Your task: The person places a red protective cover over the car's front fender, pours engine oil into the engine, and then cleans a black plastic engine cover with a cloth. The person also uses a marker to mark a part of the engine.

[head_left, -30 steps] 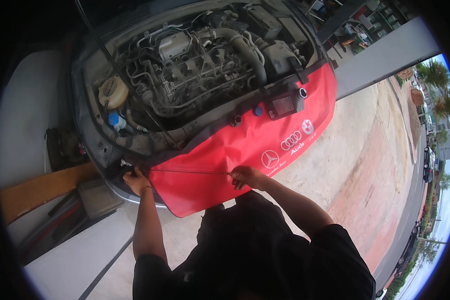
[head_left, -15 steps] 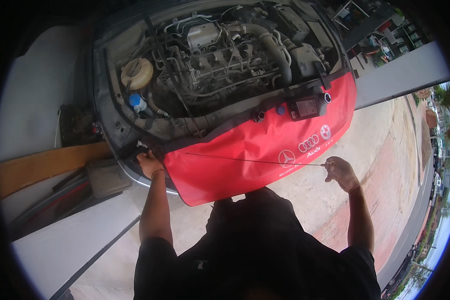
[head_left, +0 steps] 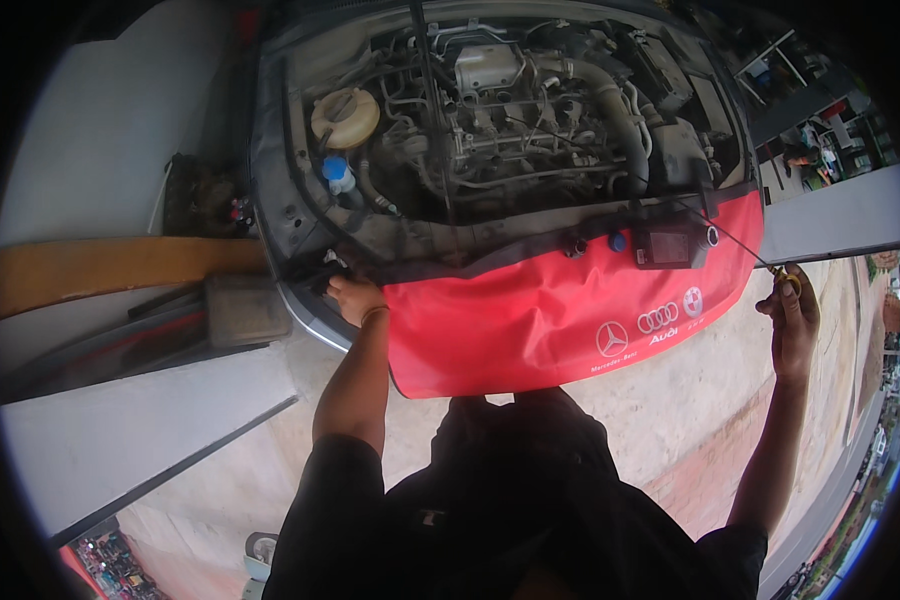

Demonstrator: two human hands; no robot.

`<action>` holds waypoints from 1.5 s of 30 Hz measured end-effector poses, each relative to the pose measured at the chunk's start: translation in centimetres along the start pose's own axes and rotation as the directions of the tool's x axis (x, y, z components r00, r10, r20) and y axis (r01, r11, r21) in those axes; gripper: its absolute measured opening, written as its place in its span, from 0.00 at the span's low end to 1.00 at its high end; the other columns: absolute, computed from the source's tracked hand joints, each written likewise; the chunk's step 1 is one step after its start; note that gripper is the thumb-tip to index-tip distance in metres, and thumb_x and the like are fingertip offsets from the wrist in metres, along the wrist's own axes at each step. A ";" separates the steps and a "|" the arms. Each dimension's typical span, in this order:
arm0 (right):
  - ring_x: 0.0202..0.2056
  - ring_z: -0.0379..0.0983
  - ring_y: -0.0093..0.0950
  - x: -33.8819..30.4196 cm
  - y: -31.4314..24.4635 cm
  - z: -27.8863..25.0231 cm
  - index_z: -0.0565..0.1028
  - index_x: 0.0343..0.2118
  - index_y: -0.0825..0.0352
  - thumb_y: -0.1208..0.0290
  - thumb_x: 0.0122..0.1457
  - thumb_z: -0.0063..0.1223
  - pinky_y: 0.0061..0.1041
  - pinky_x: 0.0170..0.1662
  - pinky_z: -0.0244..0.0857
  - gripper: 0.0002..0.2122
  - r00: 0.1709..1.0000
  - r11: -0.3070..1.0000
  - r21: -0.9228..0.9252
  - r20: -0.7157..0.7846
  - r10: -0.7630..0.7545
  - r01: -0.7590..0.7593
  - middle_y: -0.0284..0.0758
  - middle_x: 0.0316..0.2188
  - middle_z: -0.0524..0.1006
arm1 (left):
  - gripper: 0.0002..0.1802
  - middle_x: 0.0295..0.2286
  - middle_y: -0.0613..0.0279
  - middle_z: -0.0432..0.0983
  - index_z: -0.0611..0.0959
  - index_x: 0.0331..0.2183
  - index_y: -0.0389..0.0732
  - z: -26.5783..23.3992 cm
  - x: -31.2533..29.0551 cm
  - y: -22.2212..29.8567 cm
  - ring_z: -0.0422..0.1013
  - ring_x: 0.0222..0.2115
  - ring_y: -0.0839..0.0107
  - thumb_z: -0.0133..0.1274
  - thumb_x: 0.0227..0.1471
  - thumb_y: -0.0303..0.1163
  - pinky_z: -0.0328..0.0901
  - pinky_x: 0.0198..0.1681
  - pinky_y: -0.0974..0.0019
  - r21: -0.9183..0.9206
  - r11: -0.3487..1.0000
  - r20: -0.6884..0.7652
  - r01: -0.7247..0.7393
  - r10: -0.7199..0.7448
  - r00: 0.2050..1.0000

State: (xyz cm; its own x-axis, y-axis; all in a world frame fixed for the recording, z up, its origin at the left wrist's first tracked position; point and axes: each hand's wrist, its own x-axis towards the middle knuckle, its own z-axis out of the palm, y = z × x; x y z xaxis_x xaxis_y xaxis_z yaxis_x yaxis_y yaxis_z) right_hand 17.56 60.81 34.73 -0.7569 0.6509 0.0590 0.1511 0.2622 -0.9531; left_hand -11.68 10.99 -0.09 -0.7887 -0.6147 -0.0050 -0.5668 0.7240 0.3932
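Rod [head_left: 732,238] pinched in right hand [head_left: 795,312] crosses cover's edge [head_left: 753,215]; left hand [head_left: 358,299] curled, hold unclear.

Car workshop: exposed engine [head_left: 515,130]

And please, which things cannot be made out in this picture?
Head view:
Whatever lies under the left fingers: covered by them.
Near end of the thin rod: partly hidden by the right fingers.
Its far end: lost against the cluttered engine.
Small items, lower left: too small.
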 end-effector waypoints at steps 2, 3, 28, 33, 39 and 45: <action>0.28 0.69 0.16 2.5 0.2 2.9 0.68 0.52 0.71 0.68 0.64 0.51 0.20 0.36 0.70 0.17 1.000 1.000 -0.011 -0.001 0.024 -0.024 0.28 0.31 0.71 | 0.19 0.42 0.48 0.69 0.67 0.38 0.39 -0.4 -0.4 -0.1 0.75 0.36 0.47 0.48 0.56 0.45 0.72 0.35 0.49 0.080 0.995 -0.016 -0.064 0.065 0.998; 0.28 0.69 0.15 3.5 0.3 3.9 0.68 0.52 0.72 0.67 0.64 0.51 0.20 0.36 0.70 0.18 0.999 0.999 -0.019 0.022 0.028 -0.028 0.28 0.31 0.71 | 0.18 0.41 0.48 0.69 0.67 0.37 0.39 -0.4 -0.4 -0.1 0.75 0.35 0.48 0.47 0.57 0.44 0.73 0.33 0.50 0.119 0.988 -0.022 -0.094 0.097 0.995; 0.27 0.70 0.16 11.5 2.0 9.4 0.69 0.51 0.72 0.68 0.63 0.52 0.19 0.33 0.71 0.17 0.985 0.994 -0.094 0.157 0.072 -0.058 0.29 0.27 0.72 | 0.21 0.38 0.49 0.67 0.65 0.36 0.40 0.6 -0.5 -1.4 0.74 0.34 0.46 0.58 0.45 0.35 0.72 0.33 0.48 0.136 0.971 -0.039 -0.196 0.203 0.978; 0.26 0.70 0.16 11.1 1.2 9.4 0.68 0.52 0.73 0.69 0.63 0.52 0.18 0.33 0.70 0.18 0.983 0.994 -0.094 0.167 0.076 -0.061 0.29 0.26 0.71 | 0.20 0.38 0.49 0.68 0.66 0.36 0.40 0.8 -0.3 -1.5 0.74 0.35 0.46 0.58 0.44 0.34 0.72 0.33 0.48 0.109 0.972 -0.065 -0.209 0.217 0.974; 0.25 0.68 0.15 10.7 1.0 9.7 0.69 0.51 0.73 0.69 0.62 0.53 0.18 0.31 0.70 0.17 0.990 0.997 -0.061 0.132 0.045 -0.037 0.28 0.27 0.71 | 0.19 0.38 0.49 0.68 0.66 0.36 0.40 0.6 -0.4 -1.6 0.74 0.36 0.47 0.57 0.44 0.34 0.71 0.33 0.48 0.087 0.972 -0.077 -0.218 0.225 0.971; 0.30 0.73 0.20 11.5 2.1 8.5 0.69 0.52 0.71 0.67 0.61 0.55 0.19 0.33 0.72 0.19 0.979 0.995 -0.069 0.186 0.080 -0.068 0.33 0.32 0.74 | 0.18 0.38 0.50 0.68 0.67 0.36 0.40 0.0 -0.7 -1.3 0.74 0.36 0.47 0.55 0.44 0.33 0.71 0.33 0.48 0.061 0.979 -0.050 -0.194 0.197 0.979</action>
State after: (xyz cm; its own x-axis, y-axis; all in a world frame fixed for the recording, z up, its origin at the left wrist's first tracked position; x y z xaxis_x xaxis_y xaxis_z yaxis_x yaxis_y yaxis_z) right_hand 3.78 62.76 30.85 -0.8477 0.5253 -0.0733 0.2454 0.2658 -0.9323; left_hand -10.34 10.48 -0.58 -0.8718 -0.4753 0.1184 -0.4168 0.8469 0.3302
